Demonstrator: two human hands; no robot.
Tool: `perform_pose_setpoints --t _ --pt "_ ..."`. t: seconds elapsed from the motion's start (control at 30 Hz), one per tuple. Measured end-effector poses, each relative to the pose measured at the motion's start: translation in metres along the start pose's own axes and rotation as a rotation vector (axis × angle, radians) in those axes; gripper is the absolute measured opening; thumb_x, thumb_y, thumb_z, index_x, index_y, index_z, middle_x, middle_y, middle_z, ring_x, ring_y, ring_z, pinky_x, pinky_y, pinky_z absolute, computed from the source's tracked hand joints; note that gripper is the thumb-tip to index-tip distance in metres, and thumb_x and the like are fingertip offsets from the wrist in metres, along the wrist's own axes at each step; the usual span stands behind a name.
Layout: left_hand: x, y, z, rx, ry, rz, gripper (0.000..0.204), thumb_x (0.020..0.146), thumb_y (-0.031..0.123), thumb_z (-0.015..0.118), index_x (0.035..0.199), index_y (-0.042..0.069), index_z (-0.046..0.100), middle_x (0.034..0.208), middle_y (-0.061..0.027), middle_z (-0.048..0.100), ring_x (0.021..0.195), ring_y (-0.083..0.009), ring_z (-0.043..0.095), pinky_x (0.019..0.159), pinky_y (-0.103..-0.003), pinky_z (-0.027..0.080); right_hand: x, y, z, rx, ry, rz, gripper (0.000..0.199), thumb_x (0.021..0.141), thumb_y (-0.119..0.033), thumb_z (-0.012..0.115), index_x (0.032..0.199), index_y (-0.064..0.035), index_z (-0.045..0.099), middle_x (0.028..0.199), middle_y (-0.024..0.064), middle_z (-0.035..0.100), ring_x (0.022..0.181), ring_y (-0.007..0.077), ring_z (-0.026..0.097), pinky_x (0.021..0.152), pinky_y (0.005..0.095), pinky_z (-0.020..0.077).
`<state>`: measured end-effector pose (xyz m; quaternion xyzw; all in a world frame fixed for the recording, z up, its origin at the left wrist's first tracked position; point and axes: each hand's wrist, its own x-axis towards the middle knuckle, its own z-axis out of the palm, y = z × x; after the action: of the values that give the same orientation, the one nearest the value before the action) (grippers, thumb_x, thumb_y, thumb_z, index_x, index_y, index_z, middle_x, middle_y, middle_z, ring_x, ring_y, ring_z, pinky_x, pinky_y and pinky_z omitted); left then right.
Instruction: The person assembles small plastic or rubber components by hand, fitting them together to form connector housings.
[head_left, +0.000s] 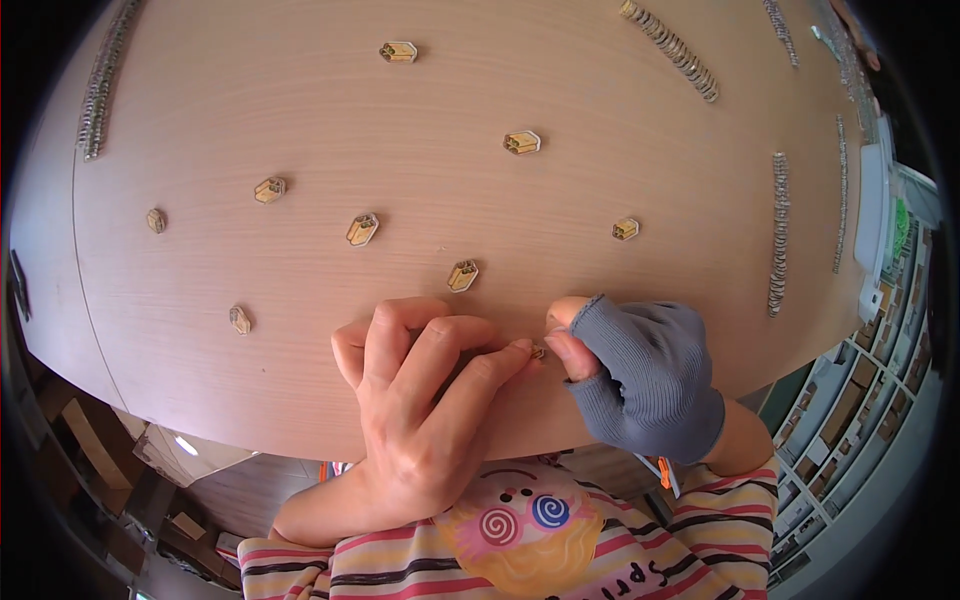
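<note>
My bare left hand [425, 385] rests on the table near its front edge, fingers bent. Its index fingertip presses against a small yellow piece [538, 352], mostly covered; the thumb is hidden beneath the hand. Just right of that piece, my right hand [640, 375] wears a grey fingerless glove. Thumb and forefinger are closed together there, and whatever they pinch cannot be made out. Beyond my left hand lies a flat yellow-and-white cut-out piece [462, 275], with a similar one [362, 230] farther left and another cut-out [625, 229] to the right.
More cut-outs lie scattered, including a far one [398, 52] and a left one [240, 320]. Long rows of stacked pieces stand at the left edge [100, 90], far right [675, 52] and right side [779, 235]. Shelving [850, 400] with boxes is beyond the table's right edge.
</note>
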<state>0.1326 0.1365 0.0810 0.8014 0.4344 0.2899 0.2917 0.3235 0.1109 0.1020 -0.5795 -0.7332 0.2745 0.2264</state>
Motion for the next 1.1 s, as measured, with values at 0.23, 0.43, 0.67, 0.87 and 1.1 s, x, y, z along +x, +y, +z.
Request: perform_pose_setpoints --t 0.23,0.43,0.67,0.87,1.1 --pt "0.004 0.001 -0.005 -0.019 -0.041 0.01 0.025 0.067 0.02 0.072 0.088 0.008 0.073 0.086 0.0 0.063 0.086 -0.0203 0.057 0.073 -0.035 0.028 0.005 -0.007 -0.01 -0.044 -0.106 -0.014 0.016 0.087 -0.002 0.069 0.102 -0.0005 0.063 0.067 0.0064 0.062 0.05 0.0235 0.058 0.049 0.0335 0.0444" --pt "0.004 -0.001 -0.004 -0.019 -0.033 0.017 0.023 0.067 0.018 0.075 0.089 0.008 0.073 0.088 -0.0008 0.063 0.088 -0.0215 0.057 0.075 -0.035 0.029 0.003 -0.001 -0.005 -0.005 -0.107 -0.042 0.009 0.093 -0.007 0.064 0.099 -0.0034 0.06 0.065 0.0031 0.058 0.051 0.0197 0.059 0.047 0.0324 0.0452" --pt "0.004 -0.001 -0.001 -0.007 -0.025 0.036 0.022 0.068 0.013 0.08 0.089 0.008 0.072 0.09 -0.0018 0.063 0.09 -0.0235 0.057 0.078 -0.037 0.033 0.006 0.003 -0.013 0.477 -0.024 0.267 0.005 0.099 -0.006 0.057 0.096 -0.0018 0.057 0.069 0.0079 0.062 0.052 0.0228 0.059 0.051 0.0309 0.0458" --pt "-0.007 -0.003 -0.041 0.278 -0.042 -0.083 0.026 0.072 0.006 0.079 0.098 0.007 0.073 0.097 -0.0042 0.065 0.097 -0.0257 0.056 0.088 -0.039 0.038 0.006 0.012 -0.015 0.414 -0.076 0.213 0.006 0.098 -0.006 0.057 0.094 -0.0026 0.055 0.069 0.0098 0.063 0.053 0.0247 0.062 0.051 0.0321 0.0467" --pt "0.017 0.0 -0.032 0.226 0.036 0.009 0.037 0.075 0.011 0.08 0.111 0.007 0.069 0.101 -0.0031 0.063 0.095 -0.025 0.056 0.085 -0.039 0.038 0.04 0.008 -0.007 0.212 0.047 0.039 0.008 0.099 -0.009 0.057 0.096 -0.0017 0.057 0.069 0.0101 0.062 0.054 0.0229 0.06 0.052 0.0323 0.0467"
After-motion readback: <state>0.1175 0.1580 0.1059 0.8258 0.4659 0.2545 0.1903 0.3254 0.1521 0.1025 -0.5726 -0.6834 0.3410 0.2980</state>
